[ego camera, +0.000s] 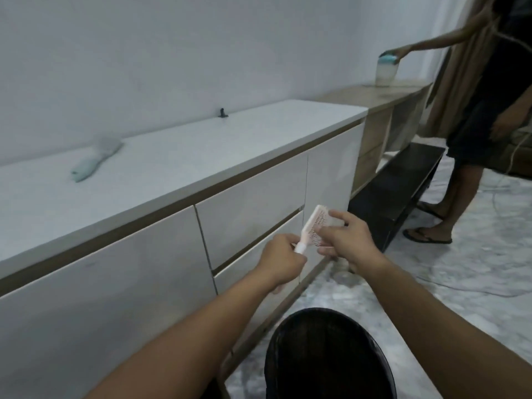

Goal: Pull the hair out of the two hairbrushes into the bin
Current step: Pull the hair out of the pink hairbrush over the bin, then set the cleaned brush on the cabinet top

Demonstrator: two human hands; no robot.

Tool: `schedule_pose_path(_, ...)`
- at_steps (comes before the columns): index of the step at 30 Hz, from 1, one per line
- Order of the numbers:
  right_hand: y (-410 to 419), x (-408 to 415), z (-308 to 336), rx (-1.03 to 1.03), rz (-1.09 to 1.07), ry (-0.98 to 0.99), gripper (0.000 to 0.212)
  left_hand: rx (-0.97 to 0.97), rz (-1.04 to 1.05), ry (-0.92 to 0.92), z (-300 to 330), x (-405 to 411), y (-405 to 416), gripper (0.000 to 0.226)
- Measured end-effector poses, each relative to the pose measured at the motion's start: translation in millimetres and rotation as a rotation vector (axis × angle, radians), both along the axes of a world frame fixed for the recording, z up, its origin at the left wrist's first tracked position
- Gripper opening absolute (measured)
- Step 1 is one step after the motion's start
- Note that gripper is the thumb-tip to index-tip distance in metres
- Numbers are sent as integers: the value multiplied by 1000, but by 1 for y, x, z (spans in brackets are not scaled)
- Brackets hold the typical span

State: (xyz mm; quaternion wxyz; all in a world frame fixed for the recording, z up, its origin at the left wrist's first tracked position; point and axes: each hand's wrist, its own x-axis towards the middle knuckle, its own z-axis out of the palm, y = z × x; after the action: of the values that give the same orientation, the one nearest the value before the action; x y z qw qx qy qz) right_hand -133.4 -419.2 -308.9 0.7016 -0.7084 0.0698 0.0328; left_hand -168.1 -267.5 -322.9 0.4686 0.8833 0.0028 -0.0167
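Left hand (pixel 280 259) curls around the handle of the pink hairbrush (pixel 312 226), held in the air just in front of the white cabinet (pixel 172 180). Right hand (pixel 342 240) at 3 o'clock of the left, fingers bent, tips pinching at the bristle face. Black bin (pixel 328 355) on the floor at 6 o'clock of both hands. Blue hairbrush (pixel 96 159) lies on the cabinet top at 10 o'clock, well apart. Second person (pixel 475 125) at 2 o'clock, hand on a lidded container (pixel 387 71).
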Motion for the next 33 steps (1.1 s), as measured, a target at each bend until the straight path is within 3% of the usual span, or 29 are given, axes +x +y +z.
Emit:
schedule_pose_path(10, 59, 33, 117, -84, 77, -280, 47, -15, 86, -218, 107, 10, 55, 43)
schedule_pose_path(16, 114, 64, 161, -153, 91, -377, 36, 84, 297, -349, 146, 24, 103, 39)
schedule_pose_path(25, 204, 108, 191, -221, 260, -380, 33, 46, 486, -366, 168, 48, 186, 35)
schedule_pose_path(33, 271, 147, 175, -316, 362, -449, 24, 28, 606, -315, 159, 73, 244, 25)
